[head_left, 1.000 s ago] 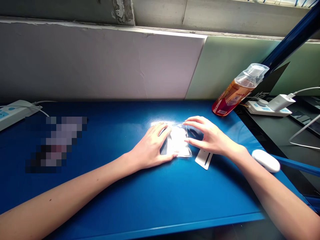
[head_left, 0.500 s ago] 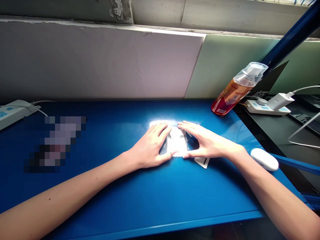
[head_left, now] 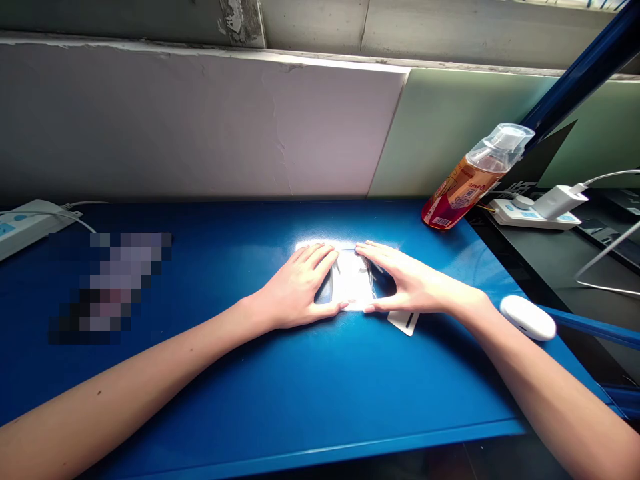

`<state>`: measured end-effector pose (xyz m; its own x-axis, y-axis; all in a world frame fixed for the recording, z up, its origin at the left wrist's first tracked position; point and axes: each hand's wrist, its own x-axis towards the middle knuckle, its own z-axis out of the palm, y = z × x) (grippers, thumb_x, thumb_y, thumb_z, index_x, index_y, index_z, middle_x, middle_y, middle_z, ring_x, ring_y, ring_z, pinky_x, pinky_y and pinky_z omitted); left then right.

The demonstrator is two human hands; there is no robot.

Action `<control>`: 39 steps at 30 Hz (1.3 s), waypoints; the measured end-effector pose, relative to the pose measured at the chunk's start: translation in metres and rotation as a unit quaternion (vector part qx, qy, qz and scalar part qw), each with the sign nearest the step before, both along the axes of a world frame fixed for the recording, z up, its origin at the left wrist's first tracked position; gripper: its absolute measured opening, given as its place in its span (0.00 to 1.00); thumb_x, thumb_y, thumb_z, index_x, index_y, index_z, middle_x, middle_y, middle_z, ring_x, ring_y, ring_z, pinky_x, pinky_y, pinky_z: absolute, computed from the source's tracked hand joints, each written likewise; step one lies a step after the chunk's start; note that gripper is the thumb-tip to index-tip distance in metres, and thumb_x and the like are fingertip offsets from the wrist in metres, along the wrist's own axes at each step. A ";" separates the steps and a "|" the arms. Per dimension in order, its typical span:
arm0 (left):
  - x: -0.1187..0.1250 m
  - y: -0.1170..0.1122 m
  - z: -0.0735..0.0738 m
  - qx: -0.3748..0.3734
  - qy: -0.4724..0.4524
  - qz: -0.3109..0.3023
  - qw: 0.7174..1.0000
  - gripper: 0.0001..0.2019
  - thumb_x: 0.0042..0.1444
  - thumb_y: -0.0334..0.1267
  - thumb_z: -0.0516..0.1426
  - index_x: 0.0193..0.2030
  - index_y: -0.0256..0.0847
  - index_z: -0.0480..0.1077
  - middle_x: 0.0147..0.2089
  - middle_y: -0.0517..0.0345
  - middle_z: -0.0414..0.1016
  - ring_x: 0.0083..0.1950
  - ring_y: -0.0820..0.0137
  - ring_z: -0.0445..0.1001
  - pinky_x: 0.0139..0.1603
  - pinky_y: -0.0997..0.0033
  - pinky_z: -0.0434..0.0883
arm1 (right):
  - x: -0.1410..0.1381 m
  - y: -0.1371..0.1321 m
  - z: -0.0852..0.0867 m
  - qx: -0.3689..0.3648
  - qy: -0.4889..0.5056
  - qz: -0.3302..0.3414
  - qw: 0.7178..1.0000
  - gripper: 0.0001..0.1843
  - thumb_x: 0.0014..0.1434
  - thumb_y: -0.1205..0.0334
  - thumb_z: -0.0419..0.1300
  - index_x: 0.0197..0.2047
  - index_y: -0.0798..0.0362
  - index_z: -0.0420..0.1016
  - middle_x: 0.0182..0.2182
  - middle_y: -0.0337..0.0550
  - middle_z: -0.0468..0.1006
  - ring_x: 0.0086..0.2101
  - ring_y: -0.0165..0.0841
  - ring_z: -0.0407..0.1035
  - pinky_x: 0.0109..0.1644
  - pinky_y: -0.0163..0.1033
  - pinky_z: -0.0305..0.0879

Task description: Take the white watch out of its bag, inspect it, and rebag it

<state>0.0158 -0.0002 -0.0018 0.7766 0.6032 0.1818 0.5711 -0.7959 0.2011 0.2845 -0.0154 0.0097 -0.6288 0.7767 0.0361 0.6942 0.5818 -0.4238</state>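
"Clear plastic, wasn't it, that flat packet (head_left: 351, 279) on the blue table (head_left: 320, 393)?"

"It looked so, though glare washed out the inside. It lay between the two hands: the left hand (head_left: 299, 285) at its nine o'clock, the right hand (head_left: 409, 277) at its three."

"Were they gripping it?"

"Neither was closed round it. Both were spread, fingertips by the far corners, thumbs by the near ones, at about eleven, one, five and seven o'clock. I couldn't tell how hard they pressed, if at all."

"How would it have handled?"

"Light, I judged, and floppy at the rim, slick enough to skid on that glossy surface. Whether anything within was stiff or breakable, the brightness hid."

"So where was the best hold?"

"Opposite edges, I thought: nine and three o'clock, pinched evenly so it didn't crease. Lying so flat, it offered little to get under."

"Anything crowding it?"

"A white card (head_left: 403, 323) at four o'clock, partly hidden by the right hand. The white oval case (head_left: 529, 318), just past three, and the bottle (head_left: 465, 190), at two, were well apart."
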 end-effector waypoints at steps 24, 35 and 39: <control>0.000 -0.003 -0.004 -0.010 0.011 0.034 0.999 0.40 0.67 0.60 0.46 0.73 0.27 0.52 0.75 0.32 0.50 0.76 0.49 0.49 0.74 0.48 0.52 | 0.002 -0.001 0.004 -0.010 -0.032 -0.056 0.998 0.59 0.53 0.29 0.60 0.74 0.61 0.48 0.73 0.63 0.46 0.71 0.54 0.43 0.72 0.59 0.51; 0.000 -0.004 -0.003 -0.016 -0.004 0.047 0.999 0.41 0.65 0.61 0.49 0.72 0.27 0.53 0.75 0.31 0.49 0.76 0.48 0.47 0.74 0.47 0.53 | 0.006 0.002 0.002 0.022 -0.020 -0.037 0.999 0.56 0.54 0.31 0.61 0.73 0.59 0.52 0.72 0.62 0.53 0.70 0.54 0.46 0.71 0.60 0.52; 0.001 -0.004 -0.003 -0.025 -0.013 0.043 0.999 0.41 0.65 0.61 0.50 0.73 0.28 0.53 0.75 0.34 0.49 0.76 0.48 0.47 0.74 0.46 0.52 | 0.005 0.003 0.001 0.019 -0.025 -0.029 0.999 0.55 0.56 0.31 0.60 0.73 0.59 0.51 0.71 0.62 0.56 0.70 0.54 0.48 0.70 0.61 0.54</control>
